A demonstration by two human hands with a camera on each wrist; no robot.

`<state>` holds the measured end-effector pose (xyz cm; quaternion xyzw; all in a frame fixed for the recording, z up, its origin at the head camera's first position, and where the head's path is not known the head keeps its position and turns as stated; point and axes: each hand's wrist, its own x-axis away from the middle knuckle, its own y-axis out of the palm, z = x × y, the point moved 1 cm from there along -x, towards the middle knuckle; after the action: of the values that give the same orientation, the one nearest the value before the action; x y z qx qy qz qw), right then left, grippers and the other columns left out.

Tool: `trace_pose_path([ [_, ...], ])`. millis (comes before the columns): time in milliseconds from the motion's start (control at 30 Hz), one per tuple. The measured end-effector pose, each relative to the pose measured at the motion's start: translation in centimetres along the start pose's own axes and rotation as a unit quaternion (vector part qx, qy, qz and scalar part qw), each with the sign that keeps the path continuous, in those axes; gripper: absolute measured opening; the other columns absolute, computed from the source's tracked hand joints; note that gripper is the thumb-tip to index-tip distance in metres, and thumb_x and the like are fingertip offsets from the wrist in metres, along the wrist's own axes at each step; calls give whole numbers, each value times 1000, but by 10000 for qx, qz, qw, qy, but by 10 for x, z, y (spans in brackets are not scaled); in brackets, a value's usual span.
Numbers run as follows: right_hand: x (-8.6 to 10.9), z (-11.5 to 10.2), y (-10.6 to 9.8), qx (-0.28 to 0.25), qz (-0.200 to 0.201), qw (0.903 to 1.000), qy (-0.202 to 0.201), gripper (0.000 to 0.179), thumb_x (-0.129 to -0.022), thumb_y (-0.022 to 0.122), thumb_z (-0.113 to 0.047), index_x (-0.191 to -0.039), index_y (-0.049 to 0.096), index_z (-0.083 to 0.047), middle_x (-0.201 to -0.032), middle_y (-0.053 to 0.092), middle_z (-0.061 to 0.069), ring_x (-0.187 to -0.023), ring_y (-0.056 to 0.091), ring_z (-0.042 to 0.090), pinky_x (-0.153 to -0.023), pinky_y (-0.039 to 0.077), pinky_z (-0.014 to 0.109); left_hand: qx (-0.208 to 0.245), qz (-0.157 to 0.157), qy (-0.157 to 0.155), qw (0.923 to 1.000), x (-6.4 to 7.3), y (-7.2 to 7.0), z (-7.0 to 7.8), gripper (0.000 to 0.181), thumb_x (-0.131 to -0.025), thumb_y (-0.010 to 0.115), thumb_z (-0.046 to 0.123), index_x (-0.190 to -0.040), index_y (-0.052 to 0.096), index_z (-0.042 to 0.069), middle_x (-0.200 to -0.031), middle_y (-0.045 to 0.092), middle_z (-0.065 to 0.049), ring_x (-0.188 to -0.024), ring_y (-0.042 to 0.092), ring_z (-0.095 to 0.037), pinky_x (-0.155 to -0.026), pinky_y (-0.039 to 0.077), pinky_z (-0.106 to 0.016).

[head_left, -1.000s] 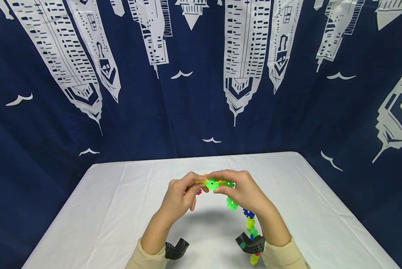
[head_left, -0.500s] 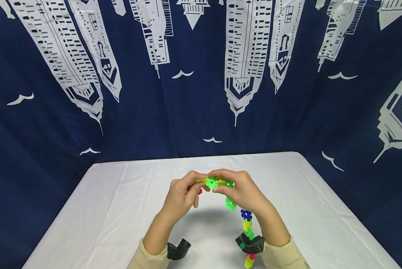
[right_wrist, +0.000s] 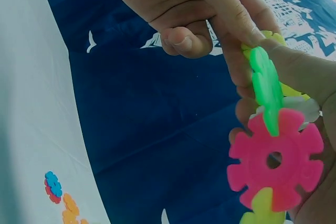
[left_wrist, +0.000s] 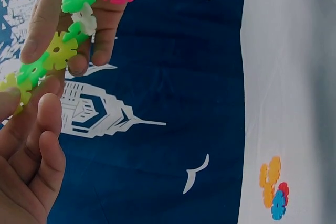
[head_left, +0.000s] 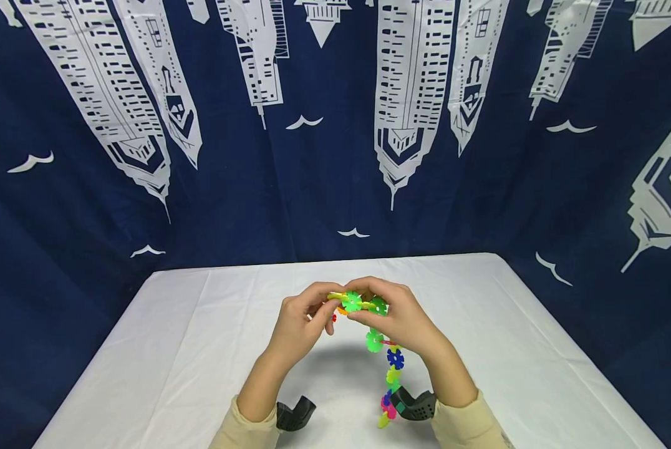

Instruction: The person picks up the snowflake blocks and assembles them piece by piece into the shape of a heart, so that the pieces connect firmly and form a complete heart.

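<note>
A chain of flower-shaped plastic interlocking discs stretches between the two raised hands. My left hand [head_left: 299,321] pinches a yellow disc [head_left: 337,296] at the chain's end between thumb and fingers. Beside it, my right hand [head_left: 400,315] grips the chain near a green disc [head_left: 352,302], thumb below and fingers above. From the right hand the rest dangles toward me, with a blue disc [head_left: 395,358] and a yellow disc [head_left: 383,421] at its lower end. The right wrist view shows a pink disc [right_wrist: 275,160] close up, slotted into a green one [right_wrist: 266,87].
Loose orange discs [left_wrist: 274,170], a blue one [left_wrist: 278,206] and a red one [left_wrist: 284,189] lie on the white-covered table [head_left: 201,349], partly hidden behind the left hand in the head view. A dark blue curtain [head_left: 324,174] with white building prints hangs behind the table.
The dangling part of the chain has swung to the left, out from beneath the right forearm. Both hands have risen very slightly, still holding the chain.
</note>
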<state>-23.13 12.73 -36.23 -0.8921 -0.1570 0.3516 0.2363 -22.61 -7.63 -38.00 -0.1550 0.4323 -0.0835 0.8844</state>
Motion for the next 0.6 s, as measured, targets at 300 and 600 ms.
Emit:
trace_pose_path([
  [300,-1,1,-6,249,412,9988,75,34,-84,81,-14,-114,66,-17,-98,73,-3,-83,64,7,-69,57,24,3,457,-646,9969,1,-2,-11,20,-98,58,1,-116,61,10,-84,77,-8,-49,59,-14,-42,37,-19],
  [600,-1,3,-9,332,594,9976,163,35,-85,79,-9,-116,64,-15,-86,66,-4,-72,61,10,-72,58,24,-132,917,-2217,9707,9,6,-50,20,-97,61,4,-115,63,13,-94,77,-6,-71,67,-18,-63,53,-20],
])
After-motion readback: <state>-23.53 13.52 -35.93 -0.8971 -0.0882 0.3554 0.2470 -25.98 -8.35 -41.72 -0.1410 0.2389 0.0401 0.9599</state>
